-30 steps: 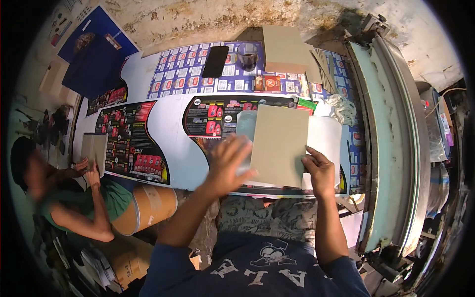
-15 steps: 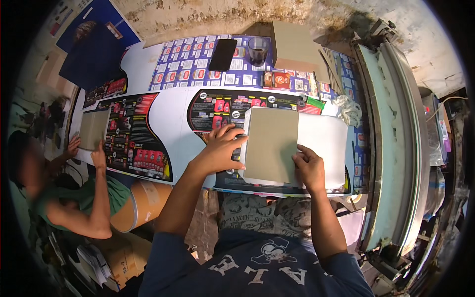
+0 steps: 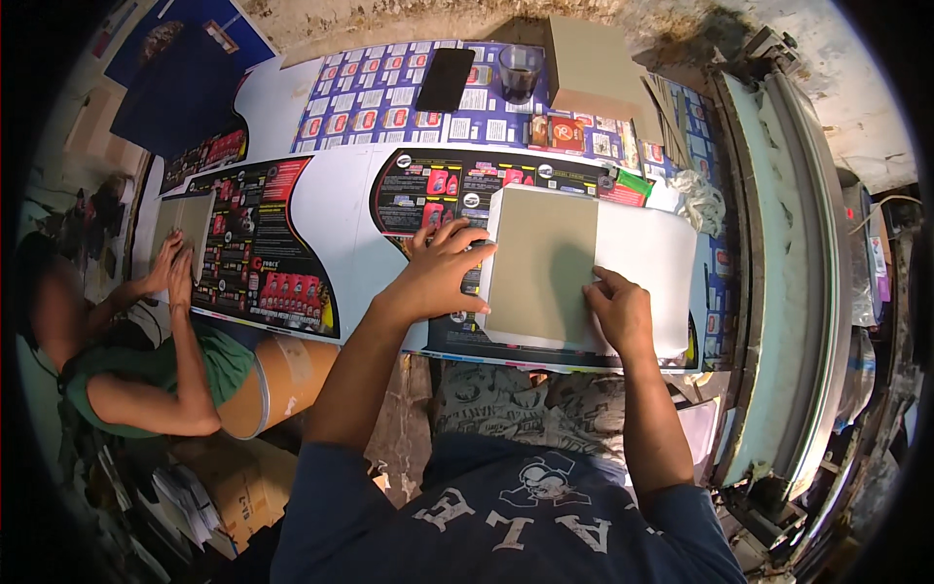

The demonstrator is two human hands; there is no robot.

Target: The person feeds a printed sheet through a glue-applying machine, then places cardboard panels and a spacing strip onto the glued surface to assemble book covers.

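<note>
Left hand: fingers widely spread and curved, the left hand (image 3: pixel 441 274) has its fingertips at the left edge of the grey board, grasping nothing that can be made out.
Right hand: thumb and forefinger near each other, other fingers curled; the right hand (image 3: pixel 621 313) touches the board's right edge, and whether it pinches it I cannot tell.
Grey board: the grey board (image 3: pixel 538 263) lies flat between both hands, on the left part of a white sheet (image 3: pixel 647 277).
String and green piece: a white string bundle (image 3: pixel 699 202) and a green piece (image 3: pixel 634 183) lie beyond the sheet.
Glass: a clear glass (image 3: pixel 520 78) stands upright with dark liquid inside, between a black phone (image 3: pixel 446 80) and a block of boards (image 3: pixel 593 73).
Small packet: an orange-brown packet (image 3: pixel 564 134) lies before that block; its contents are hidden.
Co-worker: both hands (image 3: pixel 175 271) rest on another board (image 3: pixel 199 219).
Drum: a brown drum (image 3: pixel 292 375) stands by the co-worker, its inside hidden.
Carton: a cardboard carton (image 3: pixel 248 487) sits below, beside papers (image 3: pixel 185 506).
</note>
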